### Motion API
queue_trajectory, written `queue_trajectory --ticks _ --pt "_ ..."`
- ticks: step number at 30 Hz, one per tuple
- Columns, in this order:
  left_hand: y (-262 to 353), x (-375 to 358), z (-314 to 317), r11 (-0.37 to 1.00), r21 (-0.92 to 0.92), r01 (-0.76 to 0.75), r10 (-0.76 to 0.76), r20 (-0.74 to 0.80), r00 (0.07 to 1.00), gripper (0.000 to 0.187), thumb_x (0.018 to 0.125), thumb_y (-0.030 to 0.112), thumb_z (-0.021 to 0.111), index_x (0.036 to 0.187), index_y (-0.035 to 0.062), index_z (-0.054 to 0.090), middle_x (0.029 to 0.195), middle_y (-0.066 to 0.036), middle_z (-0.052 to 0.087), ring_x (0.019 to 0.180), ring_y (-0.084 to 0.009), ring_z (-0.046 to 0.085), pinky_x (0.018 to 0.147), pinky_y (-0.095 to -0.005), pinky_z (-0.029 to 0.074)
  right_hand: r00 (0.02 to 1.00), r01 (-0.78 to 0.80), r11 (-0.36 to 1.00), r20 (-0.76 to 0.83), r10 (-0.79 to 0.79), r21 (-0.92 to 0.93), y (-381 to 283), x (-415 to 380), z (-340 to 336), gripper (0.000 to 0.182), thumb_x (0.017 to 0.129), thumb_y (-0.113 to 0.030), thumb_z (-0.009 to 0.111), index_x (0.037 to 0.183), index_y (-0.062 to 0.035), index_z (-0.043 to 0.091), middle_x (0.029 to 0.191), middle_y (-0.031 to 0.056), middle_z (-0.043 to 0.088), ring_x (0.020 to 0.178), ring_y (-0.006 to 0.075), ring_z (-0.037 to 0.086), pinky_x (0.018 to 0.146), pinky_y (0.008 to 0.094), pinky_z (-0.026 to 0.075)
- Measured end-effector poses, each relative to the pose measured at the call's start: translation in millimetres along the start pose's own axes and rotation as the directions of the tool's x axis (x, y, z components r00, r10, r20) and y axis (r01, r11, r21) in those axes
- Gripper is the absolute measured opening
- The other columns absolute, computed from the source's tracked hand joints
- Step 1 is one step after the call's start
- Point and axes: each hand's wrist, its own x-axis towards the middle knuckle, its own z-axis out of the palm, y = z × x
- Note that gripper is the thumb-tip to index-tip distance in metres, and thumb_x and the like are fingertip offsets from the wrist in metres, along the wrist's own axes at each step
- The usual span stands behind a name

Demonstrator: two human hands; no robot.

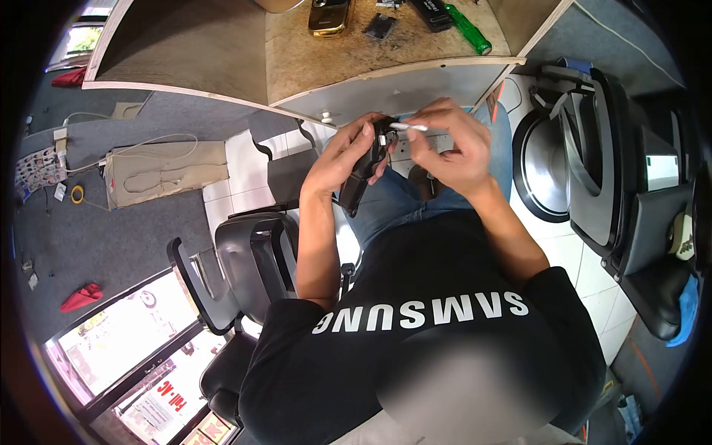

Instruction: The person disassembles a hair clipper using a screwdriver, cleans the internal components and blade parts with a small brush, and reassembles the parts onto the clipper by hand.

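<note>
A black device [361, 175], long and narrow, is held tilted above the lap. My left hand [343, 154] is closed around its upper part, with the thumb along its side. Between the thumb and fingers of my right hand [457, 148] is a thin white cotton swab [409, 127]. The swab's left end points at the top of the black device, close to some small parts there. Whether the swab touches the device is too small to tell.
On the wooden bench [297, 70] above lie a gold-edged phone [329, 18], a small black piece [380, 27], a black case [430, 13] and a green screwdriver handle [469, 30]. Chairs [256, 256] stand at both sides; a round stool [541, 167] is at the right.
</note>
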Motion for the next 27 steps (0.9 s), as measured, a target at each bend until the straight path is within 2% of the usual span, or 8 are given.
queue_trajectory --ticks 3,6,9,12,15,18,21,27 --pt "-0.3 1.1 2.5 1.0 0.008 0.02 -0.019 -0.023 1.0 0.058 0.112 0.049 0.048 0.14 -0.0025 0.051 0.095 -0.008 0.064 0.065 -0.0123 0.061 0.05 -0.0259 0.048 0.996 0.034 0.999 0.086 -0.031 -0.03 2.6 0.6 3.7 0.021 0.074 0.004 0.081 0.094 0.0001 0.074 0.084 0.0118 0.073 0.078 0.0284 0.071 0.072 0.0378 0.055" --pt "2.9 1.5 4.1 0.999 0.012 0.033 -0.032 -0.028 0.999 0.057 0.112 0.048 0.048 0.138 -0.0017 0.053 0.094 -0.008 0.064 0.064 -0.0122 0.061 0.05 -0.0259 0.048 0.999 0.026 0.992 -0.018 -0.028 -0.126 9.5 -4.4 2.5 0.022 0.075 0.005 0.081 0.095 0.0001 0.074 0.085 0.0121 0.073 0.078 0.0282 0.071 0.073 0.0372 0.055" --pt "1.9 0.3 4.4 0.999 0.001 0.042 -0.042 -0.065 0.997 0.056 0.112 0.048 0.048 0.137 -0.0013 0.053 0.093 -0.008 0.064 0.064 -0.0122 0.061 0.05 -0.0258 0.048 0.988 -0.12 0.993 -0.096 0.12 0.006 6.2 -7.5 3.1 0.022 0.075 0.005 0.08 0.094 0.0002 0.074 0.086 0.0122 0.073 0.077 0.0272 0.071 0.074 0.0371 0.055" --pt "0.0 0.8 1.6 0.999 -0.017 0.046 -0.047 -0.034 0.998 0.055 0.112 0.048 0.048 0.137 -0.0009 0.053 0.093 -0.008 0.065 0.064 -0.012 0.061 0.049 -0.0254 0.048 0.996 -0.081 0.994 0.052 0.077 0.076 4.2 -2.1 4.7 0.02 0.076 0.005 0.08 0.093 0.0003 0.073 0.087 0.0117 0.074 0.077 0.0258 0.071 0.072 0.0355 0.056" --pt "0.2 1.7 4.4 0.999 -0.027 0.044 -0.044 -0.037 0.998 0.056 0.112 0.049 0.048 0.136 -0.0013 0.054 0.093 -0.008 0.065 0.063 -0.0121 0.061 0.049 -0.0252 0.047 0.997 -0.074 0.995 0.019 0.076 -0.061 6.8 -3.0 4.5 0.017 0.078 0.005 0.079 0.093 0.0006 0.072 0.088 0.011 0.074 0.076 0.025 0.072 0.072 0.0333 0.056" --pt "2.6 1.6 8.1 0.999 -0.036 0.024 -0.026 -0.056 0.998 0.058 0.111 0.05 0.049 0.135 -0.0022 0.054 0.093 -0.008 0.064 0.063 -0.0123 0.061 0.049 -0.0254 0.047 0.975 -0.204 0.979 -0.094 0.203 0.003 4.3 -4.7 1.8 0.017 0.078 0.005 0.078 0.094 0.0007 0.072 0.088 0.0109 0.073 0.076 0.0254 0.071 0.071 0.0327 0.055" --pt "3.8 5.7 5.2 1.0 -0.004 -0.012 0.012 0.0 1.0 0.06 0.111 0.052 0.048 0.135 -0.0033 0.053 0.093 -0.008 0.064 0.063 -0.0122 0.061 0.049 -0.0255 0.046 0.98 -0.194 0.97 -0.023 0.2 0.145 -2.4 1.0 1.7 0.017 0.078 0.005 0.078 0.093 0.0007 0.072 0.086 0.0104 0.072 0.077 0.0243 0.071 0.072 0.0331 0.055" --pt "3.4 12.8 10.9 0.993 0.107 -0.058 0.058 0.001 0.998 0.062 0.111 0.053 0.047 0.136 -0.0043 0.051 0.09 -0.007 0.063 0.062 -0.0115 0.06 0.051 -0.0258 0.047 0.989 -0.135 0.987 -0.075 0.128 -0.086 -0.3 2.5 -4.9 0.022 0.075 0.005 0.079 0.095 0.0003 0.073 0.087 0.0105 0.072 0.078 0.0243 0.07 0.071 0.0333 0.055"
